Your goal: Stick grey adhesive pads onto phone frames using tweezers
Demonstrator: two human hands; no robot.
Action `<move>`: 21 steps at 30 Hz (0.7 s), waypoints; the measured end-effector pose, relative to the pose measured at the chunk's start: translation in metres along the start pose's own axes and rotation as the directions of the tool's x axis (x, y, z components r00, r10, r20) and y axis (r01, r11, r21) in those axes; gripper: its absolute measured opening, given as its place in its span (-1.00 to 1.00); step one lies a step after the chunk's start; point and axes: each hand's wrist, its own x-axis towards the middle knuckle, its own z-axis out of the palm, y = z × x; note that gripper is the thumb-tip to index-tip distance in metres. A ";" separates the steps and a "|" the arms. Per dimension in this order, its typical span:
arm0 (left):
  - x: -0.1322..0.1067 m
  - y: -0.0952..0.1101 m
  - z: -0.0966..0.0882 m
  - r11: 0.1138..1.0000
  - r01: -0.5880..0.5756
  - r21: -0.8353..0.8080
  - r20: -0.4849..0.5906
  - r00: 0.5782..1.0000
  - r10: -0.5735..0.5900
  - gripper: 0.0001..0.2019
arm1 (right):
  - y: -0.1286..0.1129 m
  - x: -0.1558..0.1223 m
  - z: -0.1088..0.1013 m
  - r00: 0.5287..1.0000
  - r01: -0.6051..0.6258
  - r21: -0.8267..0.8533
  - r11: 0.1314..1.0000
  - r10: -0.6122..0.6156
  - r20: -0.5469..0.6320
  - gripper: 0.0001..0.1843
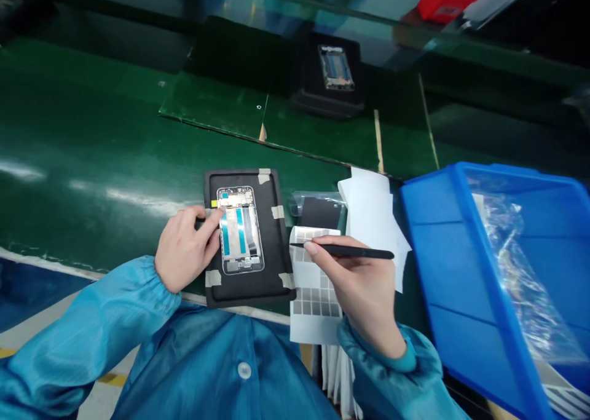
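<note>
An opened phone body (239, 235) with blue strips and a ribbon cable lies in a black foam tray (276, 254) with pieces of beige tape along its edges. My left hand (187, 245) rests at the phone's left side, its index fingertip touching the upper left of the frame and the other fingers curled beneath. In my right hand (359, 278) black tweezers (364, 251) are pinched, their tip pointing left. The tip is over a white sheet of small grey stickers (318, 300), just right of the tray. Whether the tip holds a sticker is too small to tell.
White papers (371, 208) and a dark card (321, 213) in clear plastic lie beyond the sticker sheet. A blue bin (442, 254) with clear plastic wrap stands at the right. On the raised green ledge, another phone body (337, 69) sits in a black tray (306, 97).
</note>
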 end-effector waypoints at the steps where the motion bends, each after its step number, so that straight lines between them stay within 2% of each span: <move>1: -0.001 0.002 0.000 0.998 0.063 -0.013 0.016 0.998 -0.062 -0.55 | 0.002 0.000 -0.004 1.000 -0.011 -0.003 1.000 0.011 -0.018 -0.87; 4: 0.000 0.008 0.001 0.970 0.242 -0.016 0.146 0.961 -0.237 -0.47 | 0.009 0.002 -0.016 0.996 -0.050 -0.011 0.999 0.050 -0.070 -0.83; 7: 0.007 0.002 0.000 0.950 0.313 0.019 0.246 0.919 -0.308 -0.45 | 0.013 0.010 -0.027 0.992 -0.056 0.015 0.998 0.057 -0.110 -0.79; 9: 0.014 -0.015 -0.002 0.941 0.328 0.088 0.276 0.899 -0.340 -0.43 | 0.016 0.019 -0.035 0.991 -0.045 0.036 0.998 0.049 -0.126 -0.78; 11: 0.023 -0.044 -0.011 0.918 0.339 0.206 0.288 0.876 -0.388 -0.44 | 0.020 0.030 -0.043 0.990 -0.023 0.064 0.998 0.031 -0.137 -0.78; 15: 0.042 -0.109 -0.051 0.844 0.370 0.388 0.192 0.863 -0.467 -0.49 | 0.030 0.056 -0.056 0.983 0.072 0.132 0.989 -0.048 -0.179 -0.79; 17: 0.055 -0.128 -0.076 0.769 0.409 0.492 0.083 0.857 -0.509 -0.54 | 0.036 0.069 -0.059 0.972 0.123 0.127 0.984 -0.094 -0.217 -0.78; 19: 0.073 -0.130 -0.093 0.719 0.425 0.551 -0.054 0.877 -0.477 -0.61 | 0.044 0.078 -0.058 0.957 0.163 0.083 0.983 -0.137 -0.257 -0.77; 21: 0.098 -0.113 -0.095 0.744 0.377 0.552 -0.114 0.918 -0.381 -0.67 | 0.052 0.083 -0.054 0.937 0.196 0.024 0.980 -0.180 -0.299 -0.77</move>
